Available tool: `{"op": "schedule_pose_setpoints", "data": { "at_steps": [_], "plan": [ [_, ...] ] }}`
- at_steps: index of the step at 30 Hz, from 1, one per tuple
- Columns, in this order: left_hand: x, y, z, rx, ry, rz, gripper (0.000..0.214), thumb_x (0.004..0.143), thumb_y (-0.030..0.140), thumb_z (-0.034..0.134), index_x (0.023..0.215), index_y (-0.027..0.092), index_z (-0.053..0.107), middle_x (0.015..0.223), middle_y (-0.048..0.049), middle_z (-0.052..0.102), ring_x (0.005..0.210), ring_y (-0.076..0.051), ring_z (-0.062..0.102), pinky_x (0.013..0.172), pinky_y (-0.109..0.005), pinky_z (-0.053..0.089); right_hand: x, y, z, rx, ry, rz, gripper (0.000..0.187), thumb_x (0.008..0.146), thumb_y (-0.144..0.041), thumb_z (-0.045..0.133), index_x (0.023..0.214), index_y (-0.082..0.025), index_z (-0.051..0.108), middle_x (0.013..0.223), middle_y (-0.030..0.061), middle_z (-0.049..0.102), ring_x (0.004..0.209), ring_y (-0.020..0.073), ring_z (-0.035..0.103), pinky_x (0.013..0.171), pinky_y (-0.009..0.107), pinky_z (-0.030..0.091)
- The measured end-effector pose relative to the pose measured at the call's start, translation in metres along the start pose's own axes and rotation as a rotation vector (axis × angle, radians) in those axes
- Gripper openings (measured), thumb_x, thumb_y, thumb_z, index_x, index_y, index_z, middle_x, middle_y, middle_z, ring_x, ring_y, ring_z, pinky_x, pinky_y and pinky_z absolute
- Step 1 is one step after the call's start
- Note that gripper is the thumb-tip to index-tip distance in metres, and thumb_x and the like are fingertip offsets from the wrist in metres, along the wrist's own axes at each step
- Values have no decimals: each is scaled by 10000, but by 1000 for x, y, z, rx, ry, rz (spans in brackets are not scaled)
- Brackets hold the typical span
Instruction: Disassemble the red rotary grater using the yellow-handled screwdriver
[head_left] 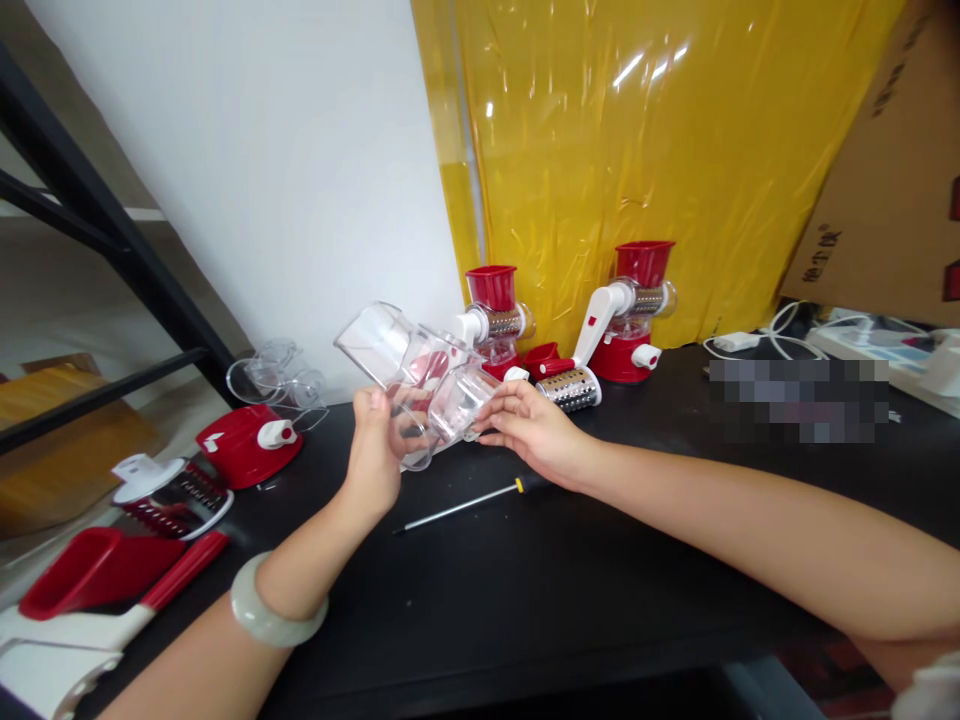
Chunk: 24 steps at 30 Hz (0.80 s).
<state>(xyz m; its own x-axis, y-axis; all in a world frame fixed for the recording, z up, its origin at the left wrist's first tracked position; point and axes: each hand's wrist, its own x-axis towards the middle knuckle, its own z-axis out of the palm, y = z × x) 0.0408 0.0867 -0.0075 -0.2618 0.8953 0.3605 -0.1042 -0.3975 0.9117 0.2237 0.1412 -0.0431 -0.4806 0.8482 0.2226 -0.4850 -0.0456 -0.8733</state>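
A clear plastic grater housing (420,365) is held up above the black table, tilted, with its wide chute toward the upper left. My left hand (377,450) grips its lower left side, thumb in front and fingers partly seen through the plastic. On the other side my right hand (536,430) holds the round end between thumb and fingers. Beneath them a screwdriver (461,508) with a yellow collar lies on the table, its dark handle partly hidden by my right hand. Behind the housing stands a red and white rotary grater (493,318), partly covered.
Another rotary grater (637,310) stands behind, a grater drum (570,388) beside it. At left are a red base (251,445), clear housing (277,375), drum (176,495), red hopper (105,570) and crank handle (180,575). A white cable (780,335) lies at right.
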Motion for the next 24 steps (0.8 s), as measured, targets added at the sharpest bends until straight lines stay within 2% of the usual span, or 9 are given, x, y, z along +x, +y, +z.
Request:
{"op": "schedule_pose_setpoints", "data": {
  "at_steps": [2, 5, 9, 16, 21, 24],
  "plan": [
    [2, -3, -2, -9, -2, -12, 670, 652, 775, 715, 925, 244, 411, 969, 0, 583, 672, -164, 630, 536, -354, 587, -1, -1, 0, 20, -4, -12, 382, 679, -183, 810, 918, -238, 517, 836, -54, 682, 794, 129, 696, 801, 342, 571],
    [5, -8, -7, -8, -18, -46, 644, 717, 796, 640, 970, 232, 460, 1035, -37, 592, 774, -221, 669, 630, -468, 611, -1, -4, 1, 42, 4, -17, 421, 644, -253, 873, 877, -239, 522, 807, -61, 678, 781, 130, 690, 776, 325, 561],
    [6, -15, -11, -16, -27, -54, 615, 777, 794, 576, 1019, 234, 503, 1096, -69, 606, 877, -274, 693, 706, -524, 602, -2, -6, 5, 22, 26, -37, 464, 639, -403, 907, 859, -238, 534, 780, -61, 648, 770, 119, 667, 787, 313, 545],
    [-1, -24, -5, -106, -34, -17, 597, 787, 779, 594, 1027, 238, 523, 1053, -49, 624, 817, -235, 702, 660, -456, 622, -2, -4, 10, -50, 81, -93, 576, 541, -477, 942, 867, -235, 532, 786, -66, 611, 768, 111, 627, 824, 322, 522],
    [-5, -25, -1, -144, -47, 28, 602, 833, 767, 550, 1089, 222, 556, 1139, -90, 648, 844, -238, 714, 586, -356, 604, -5, -8, 12, -31, 91, -80, 555, 536, -452, 949, 849, -220, 554, 784, -61, 607, 738, 106, 628, 790, 316, 532],
    [-8, -23, 1, -169, -48, 25, 586, 849, 749, 542, 1085, 214, 586, 1102, -96, 678, 856, -255, 720, 608, -369, 614, -5, -11, 13, -27, 86, -97, 512, 555, -439, 945, 794, -213, 554, 734, -73, 604, 687, 90, 617, 738, 289, 531]
  ]
}}
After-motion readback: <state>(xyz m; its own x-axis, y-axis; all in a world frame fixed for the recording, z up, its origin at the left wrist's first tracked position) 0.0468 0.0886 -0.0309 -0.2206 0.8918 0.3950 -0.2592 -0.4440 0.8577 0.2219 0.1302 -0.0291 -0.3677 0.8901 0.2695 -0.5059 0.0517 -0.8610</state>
